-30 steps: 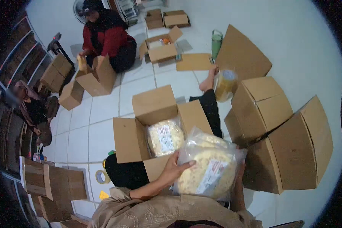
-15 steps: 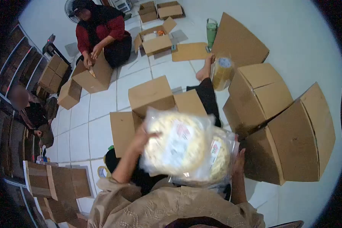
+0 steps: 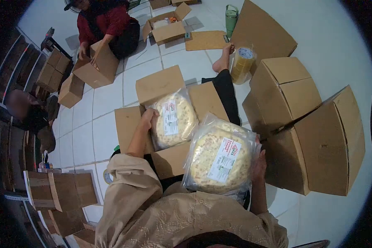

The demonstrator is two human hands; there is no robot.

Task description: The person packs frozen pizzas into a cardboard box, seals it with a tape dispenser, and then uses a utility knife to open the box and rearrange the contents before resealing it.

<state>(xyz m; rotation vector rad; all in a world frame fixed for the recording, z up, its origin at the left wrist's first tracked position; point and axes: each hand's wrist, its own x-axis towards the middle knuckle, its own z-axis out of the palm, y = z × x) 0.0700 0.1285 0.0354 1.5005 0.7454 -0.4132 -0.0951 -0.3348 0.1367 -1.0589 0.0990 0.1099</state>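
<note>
**Q:** Where is the left hand (image 3: 148, 118), and how does its grip stand?

**A:** It is at 9 o'clock of the first bag (image 3: 174, 120), a clear bag of round flatbread with a white label. The grip is closed, with the fingers curled over the bag's left edge. The bag lies label up inside the open box (image 3: 155, 84), which stands on the tiled floor (image 3: 107, 103) between the person's legs.

**Q:** And the right hand (image 3: 259, 163)?

**A:** It is at 3 o'clock of the second bag (image 3: 221, 159), which is of the same kind. The grip is clamped on the bag's right edge and holds the bag tilted with its label towards the camera. The fingertips are hidden behind the film. This bag sits at 4 o'clock of the first, over the open box's near right corner and above the lap.

**Q:** What surrounds them?

**A:** Two closed boxes (image 3: 287, 93) (image 3: 330, 144) stand at 3 o'clock of the second bag, touching each other. A yellow jar (image 3: 242, 64) stands at 12 o'clock, just beside the person's bare foot (image 3: 223, 62). A tape roll (image 3: 107, 177) lies on the floor at 8 o'clock of the open box. At 11 o'clock a co-worker (image 3: 107, 22) in red has both hands on a carton (image 3: 96, 68). Flat cardboard (image 3: 264, 35) lies at 1 o'clock, with a green bottle (image 3: 231, 16) beside it.
</note>
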